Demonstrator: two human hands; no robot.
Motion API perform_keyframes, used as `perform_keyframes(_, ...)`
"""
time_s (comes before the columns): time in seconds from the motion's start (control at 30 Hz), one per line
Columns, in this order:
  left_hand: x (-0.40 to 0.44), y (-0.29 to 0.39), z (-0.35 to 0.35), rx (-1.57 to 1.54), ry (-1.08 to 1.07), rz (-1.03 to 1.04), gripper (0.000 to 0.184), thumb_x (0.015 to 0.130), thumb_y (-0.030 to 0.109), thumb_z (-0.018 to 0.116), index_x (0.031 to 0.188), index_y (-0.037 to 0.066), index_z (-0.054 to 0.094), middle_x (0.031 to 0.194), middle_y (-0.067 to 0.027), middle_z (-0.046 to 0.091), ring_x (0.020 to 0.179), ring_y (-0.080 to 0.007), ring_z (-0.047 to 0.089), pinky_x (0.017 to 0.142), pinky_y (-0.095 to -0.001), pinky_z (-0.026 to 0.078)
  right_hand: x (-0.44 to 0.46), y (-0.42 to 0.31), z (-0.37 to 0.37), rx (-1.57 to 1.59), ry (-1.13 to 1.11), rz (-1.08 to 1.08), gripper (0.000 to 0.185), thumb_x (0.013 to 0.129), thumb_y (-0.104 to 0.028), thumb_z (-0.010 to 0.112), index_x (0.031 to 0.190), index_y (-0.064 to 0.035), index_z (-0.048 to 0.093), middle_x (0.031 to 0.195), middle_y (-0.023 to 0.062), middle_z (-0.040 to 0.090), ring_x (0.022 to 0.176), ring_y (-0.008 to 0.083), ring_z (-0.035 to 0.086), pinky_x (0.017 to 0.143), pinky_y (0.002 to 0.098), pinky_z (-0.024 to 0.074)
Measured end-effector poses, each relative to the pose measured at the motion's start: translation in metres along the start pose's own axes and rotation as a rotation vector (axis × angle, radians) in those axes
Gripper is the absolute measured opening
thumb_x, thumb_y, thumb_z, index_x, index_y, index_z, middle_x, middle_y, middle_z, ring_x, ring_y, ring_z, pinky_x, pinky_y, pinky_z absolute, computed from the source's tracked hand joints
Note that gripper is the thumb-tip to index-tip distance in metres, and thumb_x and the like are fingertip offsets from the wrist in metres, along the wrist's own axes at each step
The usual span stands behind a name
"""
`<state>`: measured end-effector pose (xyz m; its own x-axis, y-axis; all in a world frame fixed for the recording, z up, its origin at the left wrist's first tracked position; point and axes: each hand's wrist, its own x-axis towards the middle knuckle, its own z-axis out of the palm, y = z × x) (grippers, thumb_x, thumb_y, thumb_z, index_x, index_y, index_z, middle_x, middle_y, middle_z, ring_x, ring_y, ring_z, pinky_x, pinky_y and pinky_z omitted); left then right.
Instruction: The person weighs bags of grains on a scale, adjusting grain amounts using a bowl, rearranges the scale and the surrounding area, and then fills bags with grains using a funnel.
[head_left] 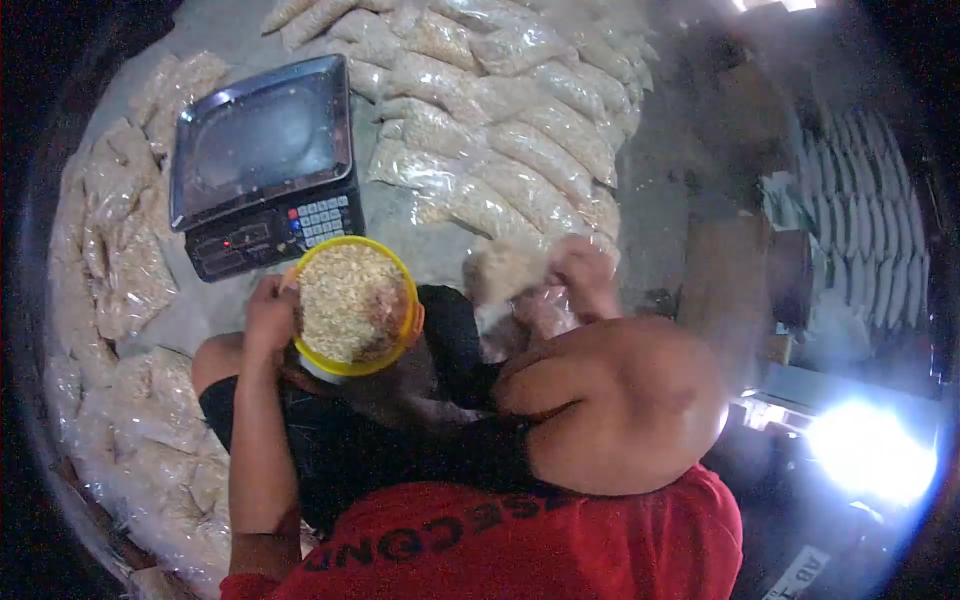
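Note:
My left hand (268, 317) is closed on the left side of a yellow-rimmed bucket (408, 290). Pale flakes, like oats or chips of grain, fill the bucket (345, 295) nearly to its rim. By my right leg, my right hand (585, 275) is closed on a clear plastic bag (545, 308); motion blurs its fingers. Beside that hand lies a blurred tan heap (503, 270), apparently the same flakes in plastic. Just beyond the bucket stands a digital scale (265, 150) with a bare metal pan, a keypad and a small red light.
Filled clear bags (490, 120) lie in overlapping rows ahead, and more bags (120, 230) cover the floor at left. At right are a cardboard box (725, 275) and stacked pale packets (865, 215). A bright light (870, 450) glares at lower right.

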<state>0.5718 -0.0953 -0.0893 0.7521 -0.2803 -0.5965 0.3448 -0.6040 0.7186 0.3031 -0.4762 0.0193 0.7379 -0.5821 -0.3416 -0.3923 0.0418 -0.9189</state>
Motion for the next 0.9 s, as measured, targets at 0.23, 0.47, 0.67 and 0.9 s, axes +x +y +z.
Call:
perform_keyframes(0.23,0.009,-0.005,0.008,0.026,0.056,0.006,0.024,0.099,0.023,0.061,0.104,-0.001,0.062,0.077,-0.0085,0.066,0.063,-0.0189,0.062,0.061,-0.0366,0.051,-0.060,-0.057,-0.141,-0.568,0.227,0.414,0.017,0.097,-0.016,0.061,0.085,-0.0055,0.068,0.074,0.0032,0.065,0.064,0.0132,0.062,0.057,0.0319,0.0478)
perform_keyframes(0.47,0.001,0.001,0.008,0.032,0.068,-0.010,0.026,0.099,0.025,0.065,0.101,-0.001,0.061,0.076,-0.0101,0.066,0.064,-0.0191,0.063,0.060,-0.0371,0.051,0.022,0.091,-0.138,-1.200,0.281,0.321,0.025,0.095,-0.027,0.063,0.094,-0.0032,0.070,0.091,0.0221,0.073,0.088,0.0420,0.071,0.078,0.0518,0.0545)
perform_keyframes(0.67,-0.002,0.007,0.008,-0.079,0.036,-0.010,0.021,0.099,0.022,0.063,0.100,0.002,0.059,0.071,-0.0054,0.061,0.058,-0.0164,0.060,0.053,-0.0334,0.048,0.077,0.010,0.075,-1.014,-0.083,-0.485,0.033,0.086,-0.030,0.072,0.103,-0.0026,0.069,0.102,0.0200,0.065,0.101,0.0420,0.062,0.089,0.0502,0.0515)
perform_keyframes(0.9,-0.007,0.007,0.003,-0.103,-0.031,0.024,0.021,0.100,0.021,0.063,0.102,0.001,0.060,0.076,-0.0049,0.062,0.057,-0.0150,0.058,0.051,-0.0333,0.048,0.147,0.053,0.117,-1.237,-0.014,-0.765,0.034,0.086,-0.025,0.068,0.108,0.0010,0.065,0.103,0.0160,0.064,0.101,0.0385,0.061,0.086,0.0470,0.0507)
